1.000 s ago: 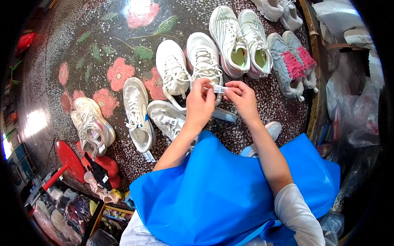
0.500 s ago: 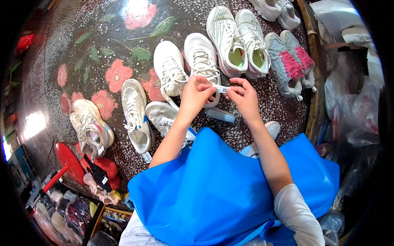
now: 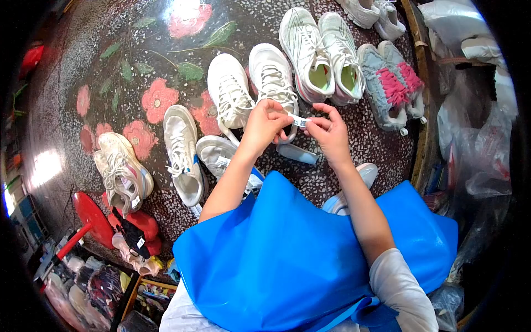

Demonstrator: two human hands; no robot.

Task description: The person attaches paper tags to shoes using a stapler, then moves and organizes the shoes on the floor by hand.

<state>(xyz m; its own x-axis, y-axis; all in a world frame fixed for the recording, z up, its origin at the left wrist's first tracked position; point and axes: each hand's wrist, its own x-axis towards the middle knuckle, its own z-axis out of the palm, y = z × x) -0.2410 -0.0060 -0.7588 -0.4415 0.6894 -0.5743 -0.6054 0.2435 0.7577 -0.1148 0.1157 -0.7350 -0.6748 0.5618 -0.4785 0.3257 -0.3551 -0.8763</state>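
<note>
Between my two hands is a small white label strip with printed marks. My left hand pinches its left end, and my right hand has thumb and forefinger closed at its right end. Just beyond my fingers stands a pair of white sneakers, the left shoe and the right shoe, both laced. Below the label a pale strap-like piece lies on the floor. A white and blue sneaker with a tag is partly covered by my left forearm.
Blue apron-like sheet covers my lap. Other shoes stand around: a white-green pair, a grey pair with pink laces, a worn white sneaker and another white sneaker. A red-handled tool lies at left; plastic bags line the right.
The label tilts a little more, its right end slightly lower. My hands stay almost in place, and the shoes have not moved.
</note>
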